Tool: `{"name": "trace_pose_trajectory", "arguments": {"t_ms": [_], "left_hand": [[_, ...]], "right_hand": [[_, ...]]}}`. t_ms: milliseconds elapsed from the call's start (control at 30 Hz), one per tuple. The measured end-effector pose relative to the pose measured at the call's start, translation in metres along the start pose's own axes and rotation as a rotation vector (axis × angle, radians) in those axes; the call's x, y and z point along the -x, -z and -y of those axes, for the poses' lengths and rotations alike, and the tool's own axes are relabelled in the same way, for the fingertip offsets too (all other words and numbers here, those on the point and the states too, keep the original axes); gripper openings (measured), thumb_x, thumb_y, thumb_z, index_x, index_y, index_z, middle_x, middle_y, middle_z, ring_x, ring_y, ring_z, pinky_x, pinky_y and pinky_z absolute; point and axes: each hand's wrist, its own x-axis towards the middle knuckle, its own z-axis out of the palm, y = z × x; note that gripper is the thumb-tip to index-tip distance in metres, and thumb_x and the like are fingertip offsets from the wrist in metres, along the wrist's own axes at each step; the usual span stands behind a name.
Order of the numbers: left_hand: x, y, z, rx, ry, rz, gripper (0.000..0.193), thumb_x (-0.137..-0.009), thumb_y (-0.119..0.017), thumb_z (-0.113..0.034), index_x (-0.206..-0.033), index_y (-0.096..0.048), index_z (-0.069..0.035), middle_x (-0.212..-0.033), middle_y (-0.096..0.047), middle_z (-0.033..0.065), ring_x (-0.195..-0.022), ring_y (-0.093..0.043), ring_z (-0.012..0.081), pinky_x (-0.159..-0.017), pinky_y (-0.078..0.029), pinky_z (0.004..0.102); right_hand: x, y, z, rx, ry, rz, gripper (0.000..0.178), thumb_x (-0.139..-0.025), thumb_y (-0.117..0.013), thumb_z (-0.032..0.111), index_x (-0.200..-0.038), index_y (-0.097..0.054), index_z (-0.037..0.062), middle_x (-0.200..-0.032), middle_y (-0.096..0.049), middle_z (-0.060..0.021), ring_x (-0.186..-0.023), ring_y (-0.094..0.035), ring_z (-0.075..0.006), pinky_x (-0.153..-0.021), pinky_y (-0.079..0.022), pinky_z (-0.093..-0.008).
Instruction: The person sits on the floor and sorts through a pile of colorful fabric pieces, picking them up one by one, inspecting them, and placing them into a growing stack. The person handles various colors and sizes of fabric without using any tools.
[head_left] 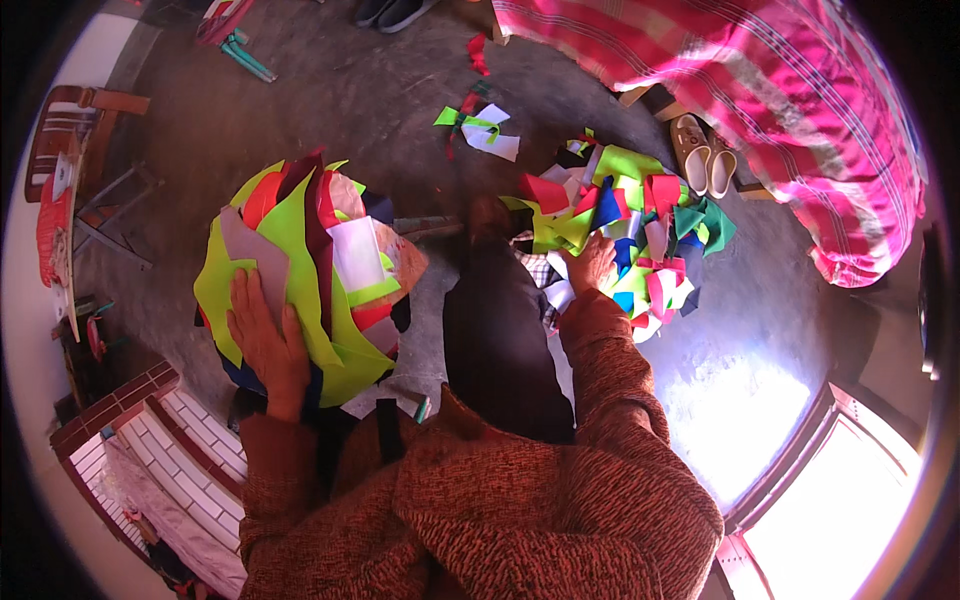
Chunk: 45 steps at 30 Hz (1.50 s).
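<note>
My left hand (pixel 268 335) lies flat on a bulky heap of coloured fabric pieces (pixel 308 270), fingers stretched and a little apart. Yellow-green, grey, maroon, orange and white pieces show there. My right hand (pixel 592 265) reaches into a second heap of smaller fabric scraps (pixel 640 205) on the right. Its fingers look extended over the scraps, with the tips partly hidden among them. No piece is visibly lifted in it. Checked cloth (pixel 540 268) shows beside this hand, at the heap's near left edge. Between the heaps stretches my dark-trousered leg (pixel 505 340).
Loose scraps (pixel 490 130) lie on the grey floor (pixel 350 100) ahead. A pink plaid cover (pixel 720 80) hangs over furniture at the far right, with a pair of clogs (pixel 704 155) by it. A folding stand (pixel 112 215) is at the left. Bright light falls on the floor at right.
</note>
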Motion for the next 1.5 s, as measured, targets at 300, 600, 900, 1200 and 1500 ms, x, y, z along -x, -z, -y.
{"name": "trace_pose_trajectory", "arguments": {"t_ms": [300, 600, 900, 1200, 1500], "left_hand": [[-0.001, 0.001, 0.0, -0.008, 0.012, 0.031, 0.058, -0.094, -0.037, -0.037, -0.139, -0.032, -0.002, -0.145, -0.031, 0.0176, -0.137, -0.024, 0.034, -0.109, -0.015, 0.0508], [-0.002, 0.003, -0.004, 0.028, -0.006, 0.002, 0.057, -0.093, -0.038, -0.036, -0.139, -0.033, -0.003, -0.144, -0.032, 0.017, -0.136, -0.026, 0.0346, -0.109, -0.015, 0.0505], [0.001, 0.0, 0.0, 0.004, -0.021, -0.047, 0.052, -0.093, -0.042, -0.032, -0.138, -0.036, -0.006, -0.143, -0.034, 0.0166, -0.134, -0.028, 0.0336, -0.108, -0.018, 0.0506], [0.003, -0.003, 0.001, 0.02, -0.034, -0.091, 0.051, -0.091, -0.045, -0.03, -0.136, -0.037, -0.006, -0.142, -0.035, 0.0152, -0.133, -0.03, 0.033, -0.107, -0.02, 0.0521], [0.002, -0.004, 0.004, 0.015, -0.02, -0.104, 0.052, -0.089, -0.05, -0.027, -0.135, -0.038, -0.008, -0.142, -0.037, 0.0153, -0.133, -0.031, 0.0334, -0.106, -0.021, 0.0544]], "right_hand": [[-0.032, -0.013, 0.003, -0.206, -0.132, -0.17, 0.058, -0.059, -0.08, 0.027, -0.109, -0.054, 0.0092, -0.113, -0.048, -0.0111, -0.112, -0.042, -0.0339, -0.087, -0.037, -0.0524], [-0.069, -0.031, -0.043, -0.31, 0.101, -0.281, 0.039, -0.072, -0.074, 0.033, -0.092, -0.066, 0.0007, -0.093, -0.061, -0.0207, -0.091, -0.058, -0.037, -0.081, -0.045, -0.0413], [-0.056, 0.028, -0.057, -1.298, 0.079, -0.17, 0.03, -0.088, -0.062, 0.018, -0.112, -0.057, 0.0026, -0.101, -0.062, -0.0063, -0.091, -0.057, -0.0169, -0.08, -0.045, -0.0308], [-0.015, 0.133, -0.067, -0.729, 0.145, -0.249, 0.029, -0.09, -0.059, 0.018, -0.115, -0.055, 0.0029, -0.102, -0.063, -0.0085, -0.09, -0.059, -0.0203, -0.08, -0.046, -0.0311], [-0.008, 0.172, -0.059, -1.539, 0.24, -0.288, 0.025, -0.093, -0.056, 0.017, -0.113, -0.054, 0.0019, -0.104, -0.061, -0.0062, -0.092, -0.057, -0.016, -0.081, -0.045, -0.0273]]}}
